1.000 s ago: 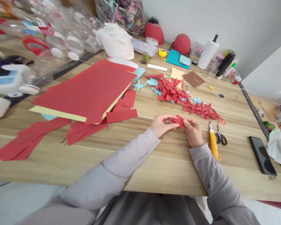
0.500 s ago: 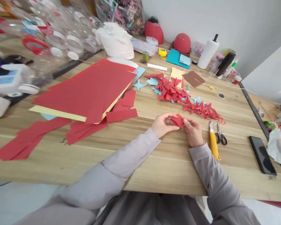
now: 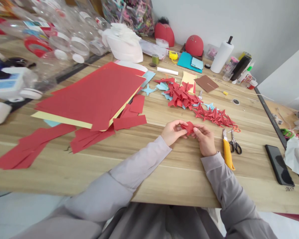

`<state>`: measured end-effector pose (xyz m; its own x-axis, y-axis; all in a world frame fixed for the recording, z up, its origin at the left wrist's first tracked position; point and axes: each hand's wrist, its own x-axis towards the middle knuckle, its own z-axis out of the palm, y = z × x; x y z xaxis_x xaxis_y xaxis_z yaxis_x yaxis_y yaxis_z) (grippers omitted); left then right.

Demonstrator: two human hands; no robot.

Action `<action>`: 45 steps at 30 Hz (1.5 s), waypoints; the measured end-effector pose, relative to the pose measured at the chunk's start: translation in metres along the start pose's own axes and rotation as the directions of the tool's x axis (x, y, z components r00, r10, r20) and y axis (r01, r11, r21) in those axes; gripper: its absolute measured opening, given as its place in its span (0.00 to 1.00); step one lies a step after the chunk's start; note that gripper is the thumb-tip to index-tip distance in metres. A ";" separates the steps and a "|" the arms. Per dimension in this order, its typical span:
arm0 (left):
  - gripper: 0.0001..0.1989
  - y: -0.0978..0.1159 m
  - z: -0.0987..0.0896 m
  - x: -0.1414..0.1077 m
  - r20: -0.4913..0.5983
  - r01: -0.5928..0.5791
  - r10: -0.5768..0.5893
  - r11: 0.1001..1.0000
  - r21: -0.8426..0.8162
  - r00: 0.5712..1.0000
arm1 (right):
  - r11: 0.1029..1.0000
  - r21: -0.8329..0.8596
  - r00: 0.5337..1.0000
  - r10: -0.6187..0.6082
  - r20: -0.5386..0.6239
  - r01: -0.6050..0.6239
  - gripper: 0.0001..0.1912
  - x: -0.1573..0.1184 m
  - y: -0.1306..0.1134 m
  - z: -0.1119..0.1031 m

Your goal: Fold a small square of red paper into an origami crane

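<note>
Both my left hand [image 3: 172, 132] and my right hand [image 3: 204, 140] pinch a small folded piece of red paper [image 3: 188, 127] above the wooden tabletop [image 3: 164, 176], and my fingertips partly hide it. Just beyond my hands lies a heap of folded red origami pieces [image 3: 181, 96], trailing right into a second cluster [image 3: 213, 117]. Pale blue paper stars [image 3: 161, 87] are mixed in at the heap's edge. To the right of my right hand are a yellow utility knife [image 3: 227, 154] and black-handled scissors [image 3: 234, 146].
A large stack of red and yellow paper sheets [image 3: 89, 96] and loose red strips [image 3: 30, 147] cover the table's left side. Clear plastic bottles [image 3: 74, 36] stand behind them. A black phone [image 3: 279, 165] lies near the right edge, and a paper towel roll [image 3: 221, 57] stands at the back.
My fingers have shifted their grip on the red paper, which looks more tightly gathered between my hands. The table items appear nearly unchanged, with only a slight camera shift.
</note>
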<state>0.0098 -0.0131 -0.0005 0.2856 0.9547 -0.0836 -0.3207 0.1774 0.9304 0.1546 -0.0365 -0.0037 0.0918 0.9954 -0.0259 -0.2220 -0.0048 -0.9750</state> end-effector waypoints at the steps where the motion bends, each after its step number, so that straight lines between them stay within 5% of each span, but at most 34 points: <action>1: 0.15 0.000 0.000 0.000 -0.008 -0.002 0.002 1.000 0.002 1.000 | 1.000 -0.006 1.000 -0.004 0.006 0.004 0.13 0.000 0.000 0.000; 17: 0.19 -0.002 -0.001 0.002 -0.034 -0.022 0.021 0.999 -0.048 0.999 | 0.998 -0.052 0.992 -0.028 0.121 0.034 0.18 -0.005 -0.006 0.004; 30: 0.06 -0.010 -0.005 0.004 -0.108 -0.208 0.269 0.897 0.391 0.957 | 0.995 -0.069 0.982 -0.052 0.182 0.065 0.17 -0.006 -0.005 0.003; 45: 0.08 -0.014 -0.005 0.004 -0.076 -0.232 0.282 0.892 0.387 0.956 | 0.992 -0.063 0.963 -0.093 0.252 0.112 0.22 -0.005 -0.002 0.003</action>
<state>0.0107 -0.0107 -0.0152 0.1137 0.9813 0.1551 -0.0025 -0.1558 0.9878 0.1517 -0.0413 -0.0010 -0.1358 0.9833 0.1214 -0.1490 0.1009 -0.9837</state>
